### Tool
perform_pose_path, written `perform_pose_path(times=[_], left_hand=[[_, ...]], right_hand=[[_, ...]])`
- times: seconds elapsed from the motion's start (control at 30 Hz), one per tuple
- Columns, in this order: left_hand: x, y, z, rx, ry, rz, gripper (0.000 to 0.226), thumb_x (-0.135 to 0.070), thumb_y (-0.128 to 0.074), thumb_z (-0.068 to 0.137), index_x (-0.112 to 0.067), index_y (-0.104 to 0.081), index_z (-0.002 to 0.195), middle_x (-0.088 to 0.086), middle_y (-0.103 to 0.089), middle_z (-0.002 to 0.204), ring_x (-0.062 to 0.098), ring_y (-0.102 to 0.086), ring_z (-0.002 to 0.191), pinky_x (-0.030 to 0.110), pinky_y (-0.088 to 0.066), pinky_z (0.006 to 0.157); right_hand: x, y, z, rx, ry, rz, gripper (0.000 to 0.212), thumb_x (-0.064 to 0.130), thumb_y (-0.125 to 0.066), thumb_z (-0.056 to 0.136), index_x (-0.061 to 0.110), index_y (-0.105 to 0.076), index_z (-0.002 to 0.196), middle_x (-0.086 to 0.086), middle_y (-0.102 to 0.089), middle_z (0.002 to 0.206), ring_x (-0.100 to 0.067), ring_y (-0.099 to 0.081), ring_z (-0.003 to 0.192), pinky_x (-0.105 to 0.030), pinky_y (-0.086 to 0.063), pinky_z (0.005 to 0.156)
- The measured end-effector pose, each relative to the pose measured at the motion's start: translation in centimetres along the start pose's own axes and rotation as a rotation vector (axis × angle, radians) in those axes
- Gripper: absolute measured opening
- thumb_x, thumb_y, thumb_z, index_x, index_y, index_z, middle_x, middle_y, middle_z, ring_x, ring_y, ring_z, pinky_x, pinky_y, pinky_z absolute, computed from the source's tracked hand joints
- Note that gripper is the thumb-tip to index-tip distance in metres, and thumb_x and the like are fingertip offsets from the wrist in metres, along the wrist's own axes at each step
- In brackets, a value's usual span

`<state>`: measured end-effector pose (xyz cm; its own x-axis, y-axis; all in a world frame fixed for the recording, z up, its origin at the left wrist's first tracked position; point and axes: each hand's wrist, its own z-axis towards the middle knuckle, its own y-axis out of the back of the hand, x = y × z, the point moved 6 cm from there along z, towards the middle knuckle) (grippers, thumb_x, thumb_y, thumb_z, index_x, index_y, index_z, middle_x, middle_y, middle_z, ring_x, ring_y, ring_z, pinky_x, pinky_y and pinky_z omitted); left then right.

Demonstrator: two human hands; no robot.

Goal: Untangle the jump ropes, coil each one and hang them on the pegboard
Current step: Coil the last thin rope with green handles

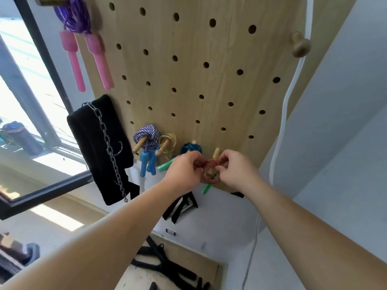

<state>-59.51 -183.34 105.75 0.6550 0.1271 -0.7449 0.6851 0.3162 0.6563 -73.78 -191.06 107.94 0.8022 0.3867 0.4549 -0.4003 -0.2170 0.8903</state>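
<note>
A coiled red jump rope (210, 173) with green handles (207, 188) is at a wooden peg (216, 152) near the bottom of the wooden pegboard (188, 70). My left hand (183, 171) pinches the coil's left side and my right hand (235, 169) pinches its right side. To the left hang a blue coil (191, 147), a gold coil (167, 142), and a purple-and-white braided rope (146, 135) with blue handles (147, 162). At the top left a purple rope (73, 15) with pink handles (92, 57) hangs from a peg.
A black strap with a metal chain (109, 147) hangs at the board's left edge. A round wooden knob (300, 46) and a white cord (282, 122) are on the right. Black straps (161, 260) lie on the floor below. A window frame (41, 70) is at the left.
</note>
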Motion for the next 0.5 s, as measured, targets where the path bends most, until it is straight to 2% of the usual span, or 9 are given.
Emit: perform_pose_path(times=[0.1,0.27,0.4,0.5], left_hand=[[0.2,-0.4,0.3,0.029,-0.035,0.052,0.032,-0.005,-0.062,0.086,-0.023,-0.071,0.112,-0.007,-0.074,0.1,0.014,-0.07,0.095,0.036,-0.06,0.086],[-0.5,-0.6,1.8,-0.033,-0.042,0.153,0.028,-0.015,-0.064,0.086,-0.026,-0.071,0.111,-0.003,-0.075,0.1,0.022,-0.069,0.094,0.044,-0.06,0.077],[-0.5,-1.2,3.1,-0.015,-0.054,0.33,0.021,-0.019,-0.061,0.089,-0.028,-0.073,0.104,-0.001,-0.071,0.093,0.027,-0.066,0.086,0.044,-0.06,0.072],[-0.2,-2.0,3.6,0.003,-0.045,0.243,0.019,-0.014,-0.061,0.088,-0.022,-0.076,0.095,0.0,-0.072,0.085,0.024,-0.067,0.078,0.041,-0.06,0.071]], right_hand=[[-0.5,-0.5,0.0,0.024,0.025,-0.06,0.009,0.031,-0.066,0.092,0.033,-0.057,0.092,0.012,-0.065,0.086,-0.016,-0.063,0.084,-0.038,-0.057,0.075],[-1.1,0.2,0.6,-0.099,0.039,-0.033,0.005,0.031,-0.065,0.095,0.033,-0.062,0.098,0.012,-0.067,0.089,-0.017,-0.064,0.084,-0.039,-0.058,0.071],[-0.8,0.4,1.7,-0.156,0.076,-0.111,0.006,0.035,-0.064,0.096,0.035,-0.067,0.102,0.008,-0.067,0.092,-0.02,-0.064,0.087,-0.04,-0.059,0.072],[-0.8,0.3,2.6,-0.161,0.086,-0.104,0.01,0.034,-0.066,0.095,0.035,-0.071,0.104,0.01,-0.066,0.098,-0.017,-0.061,0.094,-0.039,-0.057,0.076]])
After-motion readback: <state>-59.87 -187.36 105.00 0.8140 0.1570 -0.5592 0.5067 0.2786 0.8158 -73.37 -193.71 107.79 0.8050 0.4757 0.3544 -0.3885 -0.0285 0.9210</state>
